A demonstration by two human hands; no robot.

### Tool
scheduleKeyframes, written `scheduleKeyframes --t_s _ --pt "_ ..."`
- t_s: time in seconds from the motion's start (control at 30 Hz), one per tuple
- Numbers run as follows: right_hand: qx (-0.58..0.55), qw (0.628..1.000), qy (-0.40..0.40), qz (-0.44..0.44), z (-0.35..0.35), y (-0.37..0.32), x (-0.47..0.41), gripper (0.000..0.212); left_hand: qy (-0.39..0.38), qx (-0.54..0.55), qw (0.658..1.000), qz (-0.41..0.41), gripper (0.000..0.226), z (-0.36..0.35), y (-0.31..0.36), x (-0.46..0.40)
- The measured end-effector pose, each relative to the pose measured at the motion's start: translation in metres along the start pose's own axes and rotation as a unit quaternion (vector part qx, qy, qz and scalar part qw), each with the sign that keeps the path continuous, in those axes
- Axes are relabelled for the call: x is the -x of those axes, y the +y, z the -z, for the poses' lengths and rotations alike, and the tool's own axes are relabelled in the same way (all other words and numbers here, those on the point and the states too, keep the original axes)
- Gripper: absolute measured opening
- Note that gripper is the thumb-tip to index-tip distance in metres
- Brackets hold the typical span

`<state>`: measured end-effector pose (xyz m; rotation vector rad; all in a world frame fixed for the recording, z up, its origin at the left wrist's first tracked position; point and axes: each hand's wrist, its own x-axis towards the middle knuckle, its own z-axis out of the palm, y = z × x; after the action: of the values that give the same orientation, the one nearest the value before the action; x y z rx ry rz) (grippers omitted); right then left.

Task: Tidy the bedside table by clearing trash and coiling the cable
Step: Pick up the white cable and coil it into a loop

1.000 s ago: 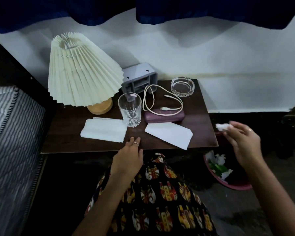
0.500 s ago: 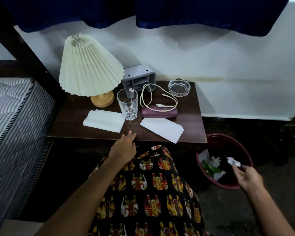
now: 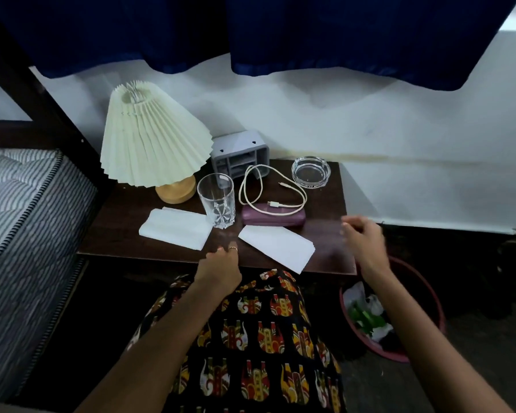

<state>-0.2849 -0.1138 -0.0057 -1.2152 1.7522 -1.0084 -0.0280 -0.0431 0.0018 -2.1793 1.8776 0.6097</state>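
A white cable [image 3: 252, 186] lies in loose loops on the dark bedside table [image 3: 325, 216], one plug end resting on a purple case [image 3: 273, 216]. Two folded white papers lie near the front edge, one on the left [image 3: 175, 231], one on the right [image 3: 276, 247]. My right hand [image 3: 362, 236] hovers blurred over the table's right front corner, holding nothing, fingers loosely apart. My left hand [image 3: 221, 265] rests at the front edge, fingers curled, nothing in it. A red bin [image 3: 429, 296] on the floor to the right holds crumpled white and green trash [image 3: 367, 311].
A pleated cream lamp [image 3: 152, 141] stands at the back left of the table. An empty glass tumbler [image 3: 216, 204], a grey organiser box [image 3: 240, 153] and a glass ashtray [image 3: 310, 172] are also there. A striped mattress [image 3: 21, 219] lies to the left. My patterned lap fills the foreground.
My right hand carried a crumpled white scrap down to the bin, let it go there, and has come back up over the table's right corner. The left hand stayed at the front edge.
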Motion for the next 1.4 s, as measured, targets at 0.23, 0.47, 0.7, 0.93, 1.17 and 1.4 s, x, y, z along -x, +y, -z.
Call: scheduleKeyframes --t_s 0.23,0.47,0.7,0.93,1.17,1.4 --pt "0.263 0.910 -0.140 0.288 -0.074 -0.037 -0.013 0.030 0.030 -0.114 0.993 -0.022 0.052 -0.001 0.013 -0.007" --pt "0.374 0.867 -0.175 0.281 -0.096 -0.029 -0.029 0.030 0.019 -0.122 0.992 -0.033 0.051 -0.003 0.009 -0.005" --pt "0.242 0.925 -0.128 0.264 -0.097 -0.066 -0.029 0.002 -0.006 -0.093 0.994 -0.050 0.050 -0.004 -0.003 -0.003" --pt "0.015 0.974 -0.029 0.222 -0.073 -0.170 -0.033 0.011 0.054 0.016 0.997 -0.043 0.058 0.005 -0.017 0.012" --pt "-0.150 0.969 -0.003 0.198 -0.015 -0.253 0.005 0.002 0.156 0.150 0.974 -0.070 0.042 0.048 -0.004 0.049" --pt "-0.263 0.924 0.036 0.274 0.042 -0.306 0.079 0.002 0.243 0.240 0.933 -0.117 0.058 0.095 0.018 0.093"
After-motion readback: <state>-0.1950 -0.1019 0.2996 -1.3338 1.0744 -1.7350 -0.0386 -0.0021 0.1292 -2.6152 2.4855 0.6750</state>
